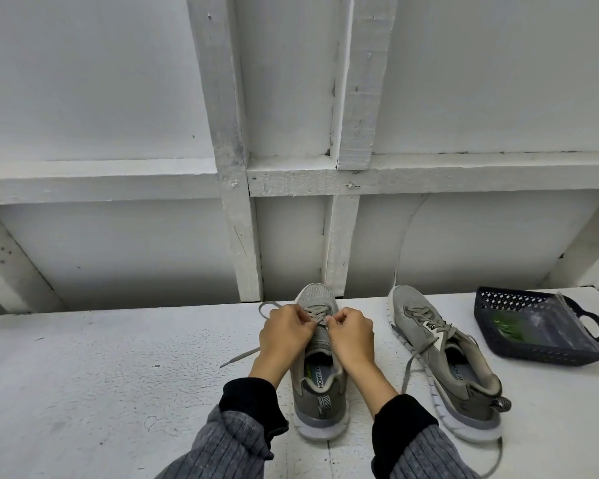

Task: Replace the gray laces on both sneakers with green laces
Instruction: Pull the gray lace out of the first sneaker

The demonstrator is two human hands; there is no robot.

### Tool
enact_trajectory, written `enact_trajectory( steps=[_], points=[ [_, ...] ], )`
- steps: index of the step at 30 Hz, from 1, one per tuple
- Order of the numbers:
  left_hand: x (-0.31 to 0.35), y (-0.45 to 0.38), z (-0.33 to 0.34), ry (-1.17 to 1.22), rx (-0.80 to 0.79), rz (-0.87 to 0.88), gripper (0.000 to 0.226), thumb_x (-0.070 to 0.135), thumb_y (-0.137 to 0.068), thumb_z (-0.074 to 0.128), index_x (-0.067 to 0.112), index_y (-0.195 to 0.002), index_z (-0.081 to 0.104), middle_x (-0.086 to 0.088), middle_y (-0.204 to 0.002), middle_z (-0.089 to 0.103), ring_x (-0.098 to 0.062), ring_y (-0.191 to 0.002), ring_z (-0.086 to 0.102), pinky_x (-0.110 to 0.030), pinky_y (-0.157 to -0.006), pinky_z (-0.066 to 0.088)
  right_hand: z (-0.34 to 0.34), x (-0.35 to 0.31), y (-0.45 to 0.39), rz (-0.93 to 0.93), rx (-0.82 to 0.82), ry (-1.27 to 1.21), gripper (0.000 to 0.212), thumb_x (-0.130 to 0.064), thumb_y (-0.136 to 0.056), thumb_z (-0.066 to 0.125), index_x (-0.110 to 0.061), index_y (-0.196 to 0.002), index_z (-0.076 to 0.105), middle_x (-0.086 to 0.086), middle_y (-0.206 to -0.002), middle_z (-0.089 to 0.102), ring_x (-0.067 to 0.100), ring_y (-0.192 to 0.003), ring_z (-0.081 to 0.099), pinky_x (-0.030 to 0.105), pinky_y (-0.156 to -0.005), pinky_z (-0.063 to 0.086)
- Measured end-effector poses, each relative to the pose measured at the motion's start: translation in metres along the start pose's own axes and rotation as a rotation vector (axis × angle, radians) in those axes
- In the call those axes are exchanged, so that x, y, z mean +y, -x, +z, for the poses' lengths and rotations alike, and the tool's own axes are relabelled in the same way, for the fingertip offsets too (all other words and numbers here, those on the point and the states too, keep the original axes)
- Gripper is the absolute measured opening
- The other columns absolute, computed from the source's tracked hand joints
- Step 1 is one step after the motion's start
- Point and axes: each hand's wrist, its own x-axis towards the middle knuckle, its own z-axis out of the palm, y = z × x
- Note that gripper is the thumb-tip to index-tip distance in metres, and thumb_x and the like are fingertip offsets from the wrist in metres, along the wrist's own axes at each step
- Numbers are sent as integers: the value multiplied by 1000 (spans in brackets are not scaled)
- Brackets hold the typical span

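Two gray mesh-knit sneakers sit on a white painted table point(101, 375) w/ a rough, speckled surface, toes pointing far toward a white wall of flat panels & chunky timber battens. The centre sneaker point(318, 392) stands upright, heel near, thick white foam sole, striped fabric pull tab at the heel, printed insole partly readable. Both hands work at its lace area, fingertips nearly meeting: left hand point(286, 335) has fingers curled, pinching the flat woven gray lace point(313, 314) at the eyelet rows; right hand point(351, 335) likewise curled w/ thumb & forefinger pinching the same lace just beside the left. One loose end of that lace loops out to the far left of the toe, another runs near-left across the table, ending in a stiff tip. Wrists come out of black cuffs under ribbed gray knit sleeves. The second sneaker point(443, 368) lies to the right, apart from the first, angled w/ its heel toward near right, same mesh upper & white sole; its gray lace point(426, 344) hangs slack, ends trailing over the near side onto the table. Farther right, a dark navy plastic basket point(505, 302) w/ perforated lattice walls & an oval cut-out handle, rectangular, tilted. Inside it lies a clear crinkly plastic bag point(547, 326) w/ smth green showing through, prob the green laces point(507, 328), though too blurred to be sure.
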Motion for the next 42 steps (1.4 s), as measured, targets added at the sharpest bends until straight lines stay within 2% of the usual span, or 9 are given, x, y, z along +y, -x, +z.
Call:
enact_trajectory(
  steps=[8,12,17,22,25,29,35,38,42],
  points=[
    [-8,-1,-2,238,61,-76,9,23,-82,73,15,-77,74,-4,-82,71,-20,-84,66,-25,-74,50,-4,5,2,-1,77,108,19,-25,-95,58,-9,-93,68,11,-97,68,30,-90,63,26,-67,41],
    [-18,1,-7,371,68,-146,8,18,-79,77,10,-77,77,4,-68,66,-8,-70,61,-12,-57,43,-5,14,-2,62,96,98,23,-25,-94,59,-5,-88,70,16,-96,69,34,-89,63,31,-70,48],
    [-24,4,-4,493,84,-216,16,19,-77,80,15,-64,73,-2,-66,67,-13,-66,59,-32,-71,56,-3,14,-1,68,84,69,24,-26,-94,60,-5,-87,70,16,-94,69,34,-88,63,27,-68,43],
    [-24,6,-8,689,-2,-262,13,9,-81,74,14,-69,74,-8,-74,71,-19,-71,64,-32,-66,59,-13,10,2,-132,18,100,16,-26,-93,60,-12,-91,67,7,-90,69,21,-77,59,26,-65,42],
    [-24,9,-10,848,-49,-308,7,3,-84,69,5,-80,74,-13,-81,71,-21,-72,65,-24,-55,55,-12,4,3,-310,-4,172,14,-24,-92,62,-17,-104,64,3,-100,63,20,-95,57,28,-76,44],
    [-29,13,-8,1006,-69,-369,5,3,-84,68,2,-83,73,-16,-82,70,-24,-73,65,-28,-63,58,-6,-7,4,-532,-27,285,20,-23,-93,60,-19,-111,66,-1,-114,49,16,-109,42,26,-94,40],
    [-34,12,-3,1131,-96,-402,17,5,-81,71,-7,-93,72,-18,-84,71,-24,-72,67,-28,-64,56,9,-2,2,-564,-151,468,18,-31,-92,59,-24,-107,64,-3,-119,44,20,-114,38,37,-95,42],
    [-34,12,-3,1137,-92,-403,13,5,-81,71,-5,-90,71,-14,-80,70,-21,-69,65,-27,-62,56,10,1,2,-505,-92,274,12,-27,-95,55,-20,-99,63,-4,-112,49,17,-108,40,32,-92,39],
    [-32,13,-2,1139,-91,-404,4,4,-83,69,1,-80,71,-7,-69,68,-16,-62,63,-22,-53,53,5,1,8,-77,179,-327,6,-13,-95,55,-13,-90,58,4,-104,55,20,-96,51,16,-72,34]
  ],
)
